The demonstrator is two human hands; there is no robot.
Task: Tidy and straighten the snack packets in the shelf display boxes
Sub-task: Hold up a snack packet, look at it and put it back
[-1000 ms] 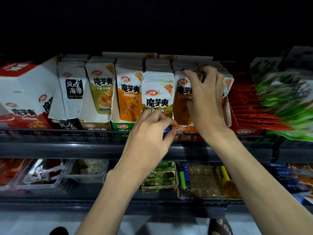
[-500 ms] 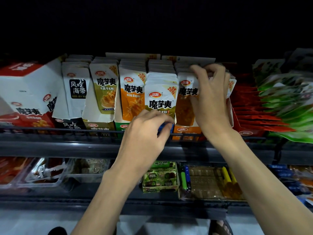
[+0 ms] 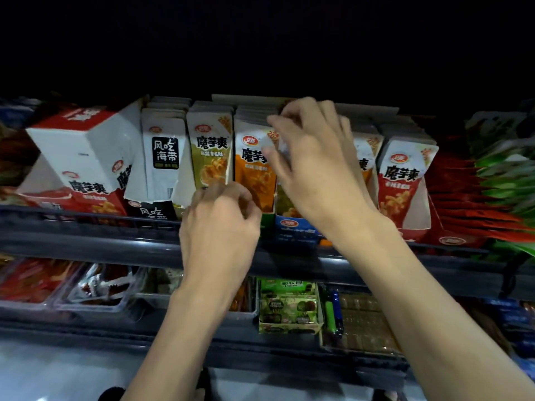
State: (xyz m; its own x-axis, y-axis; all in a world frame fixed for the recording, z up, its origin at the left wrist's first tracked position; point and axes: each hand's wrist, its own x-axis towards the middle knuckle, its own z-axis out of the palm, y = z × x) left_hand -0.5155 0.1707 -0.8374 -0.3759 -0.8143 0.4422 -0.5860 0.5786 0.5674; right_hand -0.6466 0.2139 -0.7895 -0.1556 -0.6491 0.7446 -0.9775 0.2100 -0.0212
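Observation:
Cardboard display boxes of upright snack packets line the upper shelf. My right hand [image 3: 315,166] reaches over the row of packets in the blue box [image 3: 295,227], fingers curled over their tops and thumb on the front packet; it is blurred. Left of it stand the orange packets [image 3: 252,180], the olive packets [image 3: 210,151] and the white seaweed packets [image 3: 163,151]. My left hand [image 3: 220,230] is lower, fingers curled against the fronts of the olive and orange boxes; whether it grips an edge is hidden. Red packets [image 3: 401,180] stand to the right.
A tilted red and white carton [image 3: 84,157] leans at the far left. Red and green packets [image 3: 498,192] lie stacked at the far right. A dark shelf rail [image 3: 86,227] runs along the front. The lower shelf holds clear tubs [image 3: 98,287] and a green box [image 3: 289,308].
My right hand has moved left, from the orange row by the red packets to the row in the blue box. My left hand has shifted left off the blue box front.

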